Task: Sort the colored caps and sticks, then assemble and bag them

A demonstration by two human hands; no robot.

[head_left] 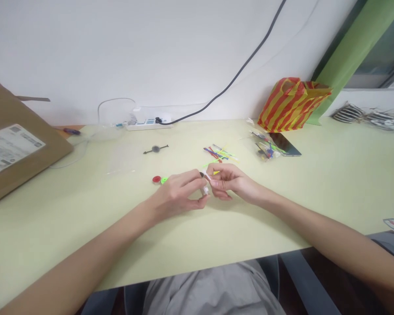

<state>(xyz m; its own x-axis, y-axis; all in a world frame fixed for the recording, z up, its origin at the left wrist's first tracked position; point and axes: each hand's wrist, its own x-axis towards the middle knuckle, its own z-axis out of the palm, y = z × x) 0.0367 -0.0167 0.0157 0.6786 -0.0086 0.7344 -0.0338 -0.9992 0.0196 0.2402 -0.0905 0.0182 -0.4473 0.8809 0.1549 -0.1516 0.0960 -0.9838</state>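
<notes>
My left hand (180, 191) is closed on a small white piece (204, 190) near the middle of the table, with a dark bit at its fingertips. My right hand (231, 181) pinches a thin white strip (208, 176) right beside it. Left of my left hand lie a red disc (156, 179) and a green disc (164, 180), the green one partly covered. Behind my right hand is a loose pile of coloured plastic arrows (218, 153). Farther back on the left lies a dark double-ended arrow with a round centre (155, 149).
A cardboard box (26, 140) stands at the left. At the back are a power strip (147, 124) with a black cable, a striped bag (290, 105), a clear bag of parts (267, 148) and a dark tablet (286, 145). The table's edge (197, 269) is near my lap.
</notes>
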